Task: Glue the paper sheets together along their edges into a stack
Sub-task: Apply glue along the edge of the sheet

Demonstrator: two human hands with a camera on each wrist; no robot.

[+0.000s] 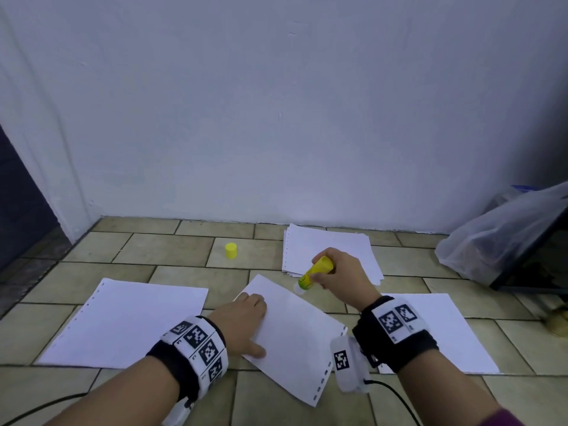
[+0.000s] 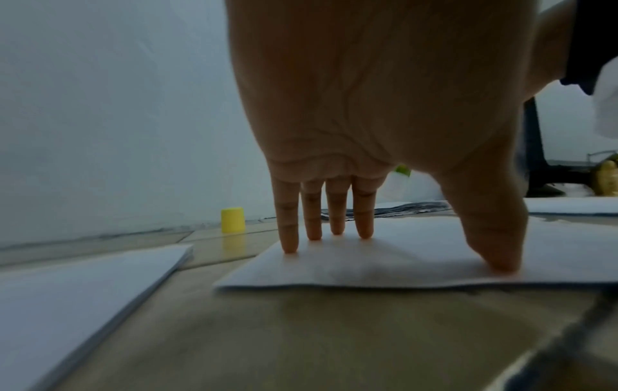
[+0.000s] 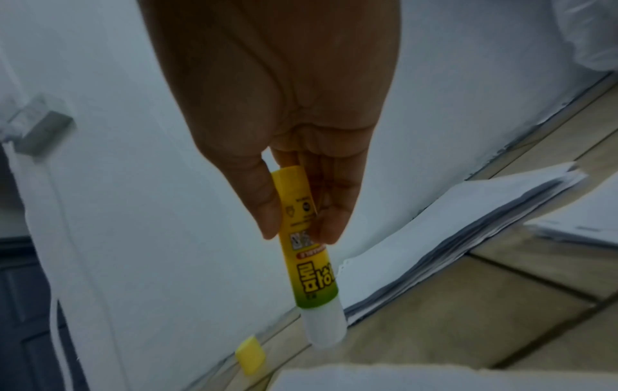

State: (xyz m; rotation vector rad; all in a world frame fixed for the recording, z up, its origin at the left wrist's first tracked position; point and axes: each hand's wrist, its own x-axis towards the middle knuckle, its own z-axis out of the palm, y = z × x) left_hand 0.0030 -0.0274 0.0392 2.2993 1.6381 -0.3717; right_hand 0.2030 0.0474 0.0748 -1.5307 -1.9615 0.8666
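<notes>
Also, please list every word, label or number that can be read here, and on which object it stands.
glue stick: large black Korean letters, upside down and partly cut off, not surely readable; red strip and small print are blurred.
wristbands: square black-and-white code markers only; the tiny characters beside them are too small to read.
paper sheets, yellow cap: no text.

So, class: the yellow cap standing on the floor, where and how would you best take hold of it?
Pinch the cap across its round side wall, coming from above. It stands upright on the tiles, apart from the paper, so its sides are free all round.
</notes>
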